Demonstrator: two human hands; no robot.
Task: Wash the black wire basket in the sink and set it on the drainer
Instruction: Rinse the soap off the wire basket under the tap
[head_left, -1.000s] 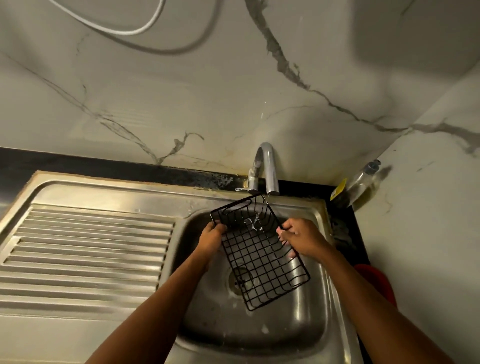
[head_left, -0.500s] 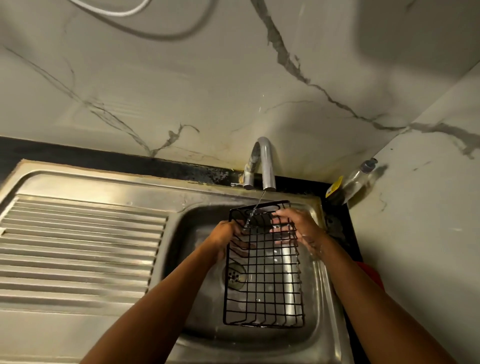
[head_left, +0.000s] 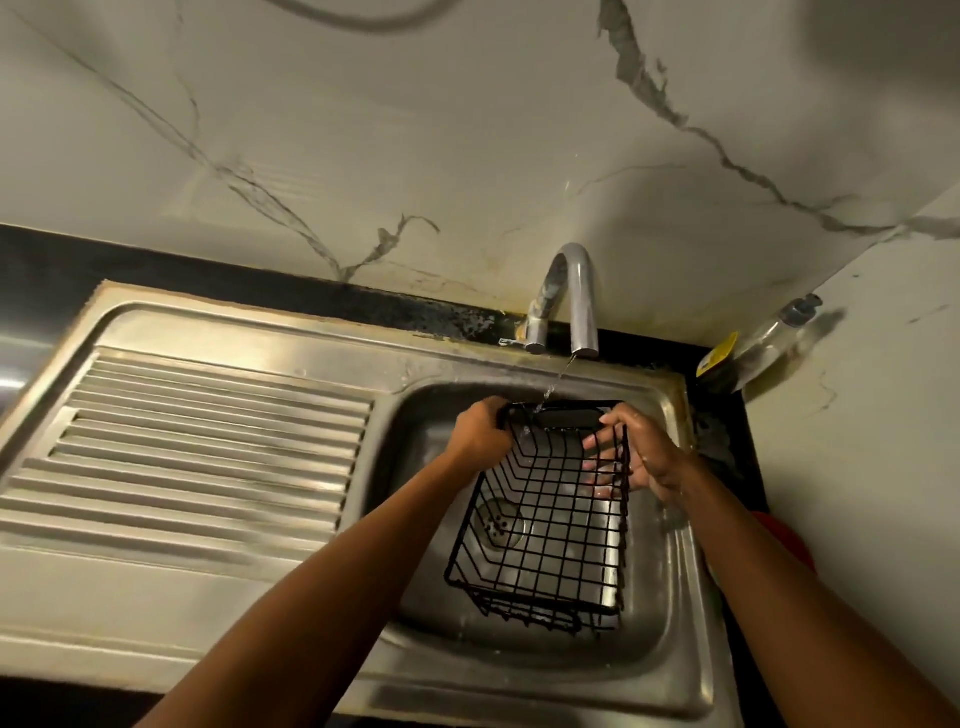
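The black wire basket (head_left: 545, 525) hangs tilted over the steel sink bowl (head_left: 670, 597), its far end up under the tap. My left hand (head_left: 480, 434) grips the basket's top left corner. My right hand (head_left: 631, 457) lies against the basket's right side wall with its fingers spread and reaching through the wires. A thin stream of water runs from the chrome tap (head_left: 569, 301) onto the basket's far rim. The ribbed drainer (head_left: 208, 447) lies to the left of the bowl, with nothing on it.
A clear bottle with a yellow label (head_left: 753, 348) leans in the back right corner. Something red (head_left: 784, 540) shows at the sink's right edge behind my right forearm. A marble wall rises behind the sink and on the right. The drain strainer (head_left: 498, 525) shows through the basket.
The basket has swung from a slanted position to lie lengthwise under the tap. My left hand moved up to its top corner, and my right hand slid down its right side with fingers spread.
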